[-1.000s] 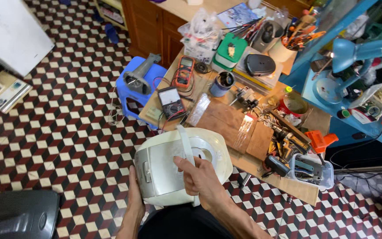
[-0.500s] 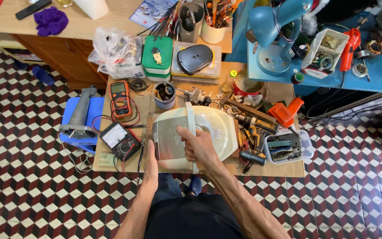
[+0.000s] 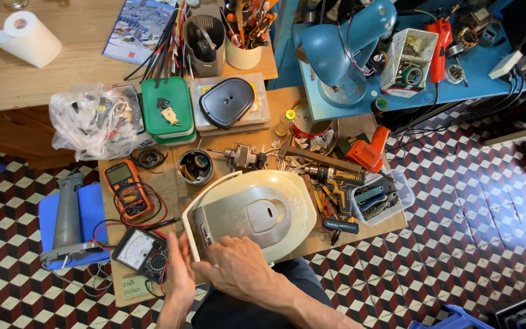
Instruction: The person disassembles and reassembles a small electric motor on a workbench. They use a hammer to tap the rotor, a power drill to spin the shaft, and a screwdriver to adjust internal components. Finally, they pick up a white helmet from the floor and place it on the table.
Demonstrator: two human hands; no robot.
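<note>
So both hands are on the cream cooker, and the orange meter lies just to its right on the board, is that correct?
Not quite: the head view shows the orange meter left of the cream cooker, not right. Both the left hand and right hand do touch the cooker.

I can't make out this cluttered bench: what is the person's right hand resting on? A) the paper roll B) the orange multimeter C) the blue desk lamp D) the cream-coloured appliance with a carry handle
D: the right hand lies on the near edge of the cream appliance.

Orange multimeter (image 3: 127, 187); blue lamp (image 3: 345, 45); paper roll (image 3: 21, 38)
</note>
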